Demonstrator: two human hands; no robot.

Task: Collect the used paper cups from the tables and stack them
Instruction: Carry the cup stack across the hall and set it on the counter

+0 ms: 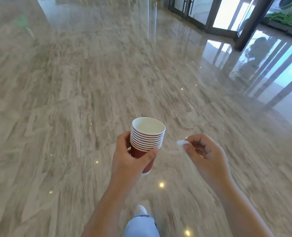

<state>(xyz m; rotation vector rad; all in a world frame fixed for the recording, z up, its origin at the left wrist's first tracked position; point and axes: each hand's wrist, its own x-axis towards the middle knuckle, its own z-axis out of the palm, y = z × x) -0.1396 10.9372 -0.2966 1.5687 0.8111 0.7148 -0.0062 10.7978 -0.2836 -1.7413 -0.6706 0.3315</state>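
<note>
Two hands over the marble floor (73,100) — left hand (133,158) grips a mouth-up stack of red paper cups (147,135), fingers curled round its lower part. Right hand (206,153), just right of the stack, pinches a small white scrap (182,146). Glass doors (227,12) far behind the stack.

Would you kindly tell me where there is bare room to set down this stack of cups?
No table shows. The floor lies bare ahead and leftward, bordered far right by the glass doors. Both hands are busy: the left hand holds the cup stack, the right hand pinches a white scrap.
</note>
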